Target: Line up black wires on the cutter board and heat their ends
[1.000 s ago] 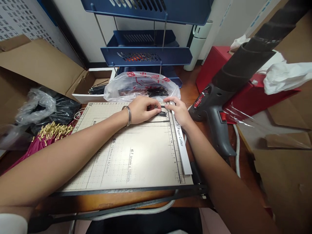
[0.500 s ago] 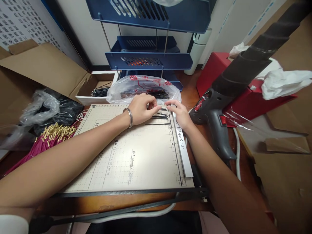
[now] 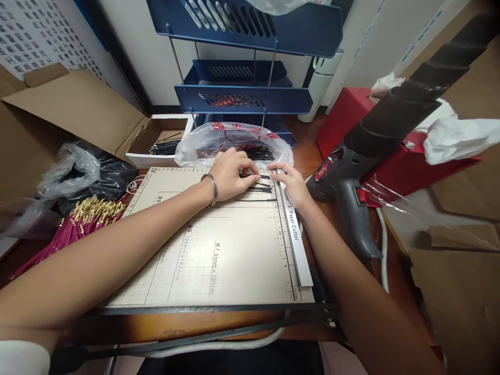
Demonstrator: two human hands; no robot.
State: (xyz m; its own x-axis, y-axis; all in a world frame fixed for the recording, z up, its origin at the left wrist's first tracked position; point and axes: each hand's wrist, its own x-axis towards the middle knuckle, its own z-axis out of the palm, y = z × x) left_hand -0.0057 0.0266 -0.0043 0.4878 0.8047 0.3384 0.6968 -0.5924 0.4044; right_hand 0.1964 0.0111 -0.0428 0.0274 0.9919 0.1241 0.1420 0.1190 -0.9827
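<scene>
Pinches thin black cord in left hand's closed grip near cream gridded cutting board's far right corner; rests right hand, grip unclear, at long white strip.

The paper cutter is cream with black grid lines and numerals, including 128 and 182. 1 heat gun is dark grey with a red switch. The plastic bag is clear with red print; the cords are magenta with gold tips.
</scene>
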